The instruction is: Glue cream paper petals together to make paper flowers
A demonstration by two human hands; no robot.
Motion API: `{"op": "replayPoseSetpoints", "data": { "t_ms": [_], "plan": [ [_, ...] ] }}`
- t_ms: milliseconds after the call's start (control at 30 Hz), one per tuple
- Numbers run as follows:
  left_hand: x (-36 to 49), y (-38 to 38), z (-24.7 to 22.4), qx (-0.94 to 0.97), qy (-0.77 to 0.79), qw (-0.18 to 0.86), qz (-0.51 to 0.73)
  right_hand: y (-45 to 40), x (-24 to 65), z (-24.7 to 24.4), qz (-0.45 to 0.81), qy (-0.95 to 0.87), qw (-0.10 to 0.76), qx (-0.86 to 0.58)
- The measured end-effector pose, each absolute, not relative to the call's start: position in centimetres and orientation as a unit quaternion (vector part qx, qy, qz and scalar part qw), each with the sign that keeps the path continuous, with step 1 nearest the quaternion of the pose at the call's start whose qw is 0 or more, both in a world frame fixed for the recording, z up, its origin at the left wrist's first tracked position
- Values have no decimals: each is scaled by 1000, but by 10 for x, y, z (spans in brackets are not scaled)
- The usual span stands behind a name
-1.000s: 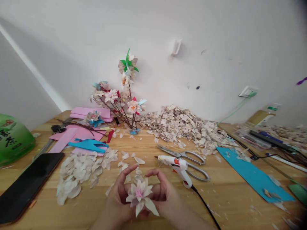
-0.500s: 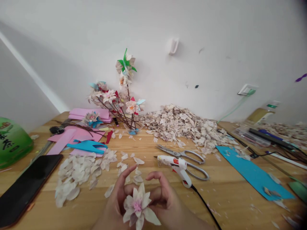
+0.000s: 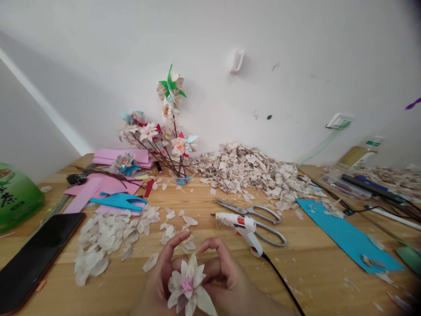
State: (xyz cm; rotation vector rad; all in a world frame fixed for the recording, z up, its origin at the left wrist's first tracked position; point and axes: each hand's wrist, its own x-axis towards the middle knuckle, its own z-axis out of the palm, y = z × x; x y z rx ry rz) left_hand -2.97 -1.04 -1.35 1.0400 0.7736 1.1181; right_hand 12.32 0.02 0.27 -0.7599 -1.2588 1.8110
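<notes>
A pale paper flower (image 3: 187,285) with pointed cream petals and a pink centre sits low in the picture. My left hand (image 3: 158,276) and my right hand (image 3: 219,270) curve around it from behind, and both seem to hold it, though the grip is partly hidden by the petals. The closest loose things are scattered cream petals (image 3: 171,228) on the wooden table (image 3: 296,281) just beyond my fingers. A white glue gun (image 3: 238,226) lies to the right of my right hand, on top of steel scissors (image 3: 266,219).
A large heap of paper scraps (image 3: 250,171) lies against the wall. At the left are a petal pile (image 3: 101,245), a black phone (image 3: 37,259) and pink and blue paper (image 3: 112,193). A paper-flower bunch (image 3: 158,140) stands behind. A blue card (image 3: 345,237) and the glue gun's black cord (image 3: 283,281) lie right.
Over the last second, the flower and both hands have moved lower in the view, and the flower has turned slightly. The whole scene has shifted slightly as my head moved.
</notes>
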Motion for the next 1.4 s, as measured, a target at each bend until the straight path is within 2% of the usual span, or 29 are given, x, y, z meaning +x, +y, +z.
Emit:
{"op": "replayPoseSetpoints", "data": {
  "t_ms": [367,667,833,1133,1233,1400],
  "plan": [
    [-32,-13,-9,477,348,652,476,-3,123,-1,689,-511,406,-314],
    [-29,-13,-16,439,345,606,567,-7,125,-16,542,-623,457,-331],
    [-24,-7,-14,390,353,611,591,-9,120,-9,467,-608,493,-412],
    [-23,-2,-12,318,402,628,586,-4,118,-5,385,-675,410,-478],
    [-24,-1,-12,322,397,624,591,-4,118,-5,403,-672,407,-469],
    [-26,-6,-11,370,386,611,584,-3,118,6,559,-566,422,-435]
  ]
}}
